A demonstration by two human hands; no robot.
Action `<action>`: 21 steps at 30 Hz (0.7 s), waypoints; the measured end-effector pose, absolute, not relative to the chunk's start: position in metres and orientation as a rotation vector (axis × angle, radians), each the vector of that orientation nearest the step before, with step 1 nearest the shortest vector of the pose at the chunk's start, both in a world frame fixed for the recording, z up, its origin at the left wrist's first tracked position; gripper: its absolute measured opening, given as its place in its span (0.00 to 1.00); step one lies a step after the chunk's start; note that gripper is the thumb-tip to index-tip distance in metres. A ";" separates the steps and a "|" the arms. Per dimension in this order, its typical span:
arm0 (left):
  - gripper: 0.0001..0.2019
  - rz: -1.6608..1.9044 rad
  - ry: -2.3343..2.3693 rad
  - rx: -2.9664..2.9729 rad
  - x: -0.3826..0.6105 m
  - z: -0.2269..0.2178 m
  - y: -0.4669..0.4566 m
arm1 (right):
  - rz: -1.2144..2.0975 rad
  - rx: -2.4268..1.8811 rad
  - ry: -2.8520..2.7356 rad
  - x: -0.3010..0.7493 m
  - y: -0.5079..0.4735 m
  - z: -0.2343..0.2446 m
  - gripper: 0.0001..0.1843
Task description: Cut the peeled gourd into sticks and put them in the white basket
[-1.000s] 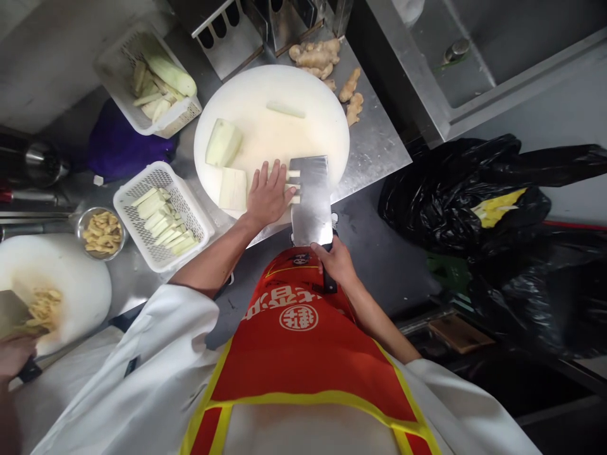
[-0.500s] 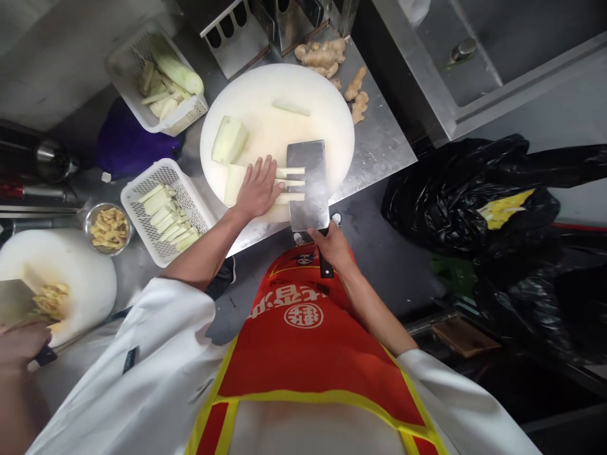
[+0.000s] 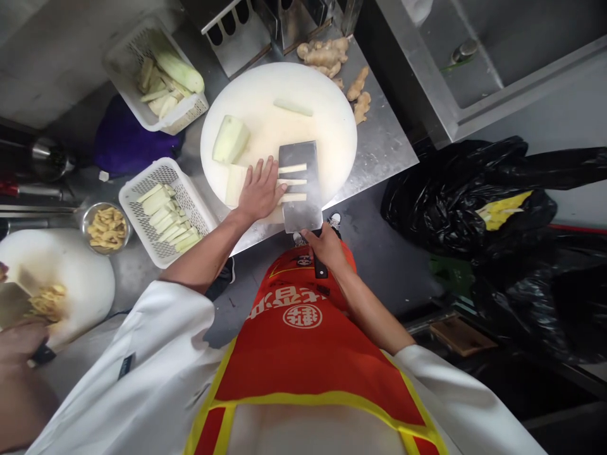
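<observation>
My left hand (image 3: 260, 189) lies flat with fingers stretched out on pale green vegetable slices (image 3: 234, 183) at the near left of a round white cutting board (image 3: 327, 107). My right hand (image 3: 329, 248) is closed on the black handle of a cleaver (image 3: 303, 151). The cleaver's broad blade is flat, right beside my left fingertips. Ends of several pale vegetable strips (image 3: 294, 198) show over the blade; their other ends are hidden under my hand. A peeled vegetable chunk (image 3: 231, 139) sits behind my left hand. A thin rounded offcut (image 3: 293, 107) lies farther back on the board.
Left stand a white basket of cut pieces (image 3: 127, 193), a basket of larger vegetables (image 3: 187, 117) and a metal bowl of ginger (image 3: 108, 229). Ginger roots (image 3: 327, 55) lie behind the board. At far left, a co-worker's hand (image 3: 21, 341) holds another cleaver. Black bags (image 3: 427, 208) are right.
The cleaver blade has slid left, farther under the strip ends and closer to my left hand. My right hand has shifted left with it. My left hand stays in place.
</observation>
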State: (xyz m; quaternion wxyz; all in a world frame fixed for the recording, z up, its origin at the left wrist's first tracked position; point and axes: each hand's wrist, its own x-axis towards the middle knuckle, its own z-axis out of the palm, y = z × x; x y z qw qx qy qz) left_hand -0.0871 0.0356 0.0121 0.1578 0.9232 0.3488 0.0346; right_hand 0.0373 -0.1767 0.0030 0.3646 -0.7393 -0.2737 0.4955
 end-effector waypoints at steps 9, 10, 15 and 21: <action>0.41 0.085 1.004 2.639 -0.085 0.014 0.034 | 1.265 -1.950 -0.755 0.022 -0.185 0.003 0.14; 0.41 0.080 1.004 2.639 -0.085 0.014 0.034 | 1.271 -1.940 -0.764 0.022 -0.180 0.005 0.14; 0.40 0.108 1.035 2.641 -0.085 0.013 0.033 | 1.252 -1.979 -0.746 0.015 -0.174 0.013 0.13; 0.40 0.137 1.043 2.647 -0.084 0.013 0.031 | 1.257 -2.025 -0.811 0.008 -0.178 0.011 0.14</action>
